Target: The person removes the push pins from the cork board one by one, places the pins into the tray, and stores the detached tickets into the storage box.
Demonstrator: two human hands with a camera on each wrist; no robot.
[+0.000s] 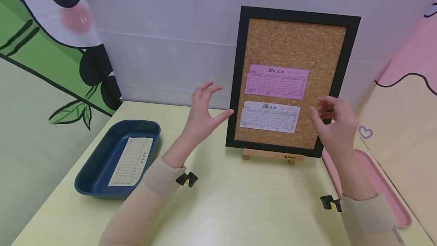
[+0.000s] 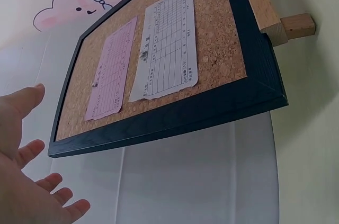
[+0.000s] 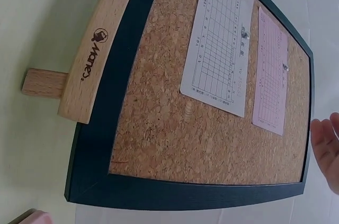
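A cork board (image 1: 297, 44) in a black frame leans upright on a wooden stand (image 1: 273, 155). A pink receipt slip (image 1: 276, 81) is fixed to it by a small pin (image 1: 271, 69) at its upper edge. Below hangs a white receipt slip (image 1: 269, 117), pinned the same way. My left hand (image 1: 201, 120) is beside the frame's left edge, fingers spread and thumb toward the frame, holding nothing. My right hand (image 1: 338, 124) is at the frame's lower right side, its fingers loosely bent with nothing between them.
On the left of the table stands a blue tray (image 1: 92, 158) with a pale printed slip (image 1: 131, 161) lying in it. A pink tray (image 1: 382, 185) lies at the right edge, partly behind my right forearm. A printed cloth (image 1: 170, 18) hangs behind the board.
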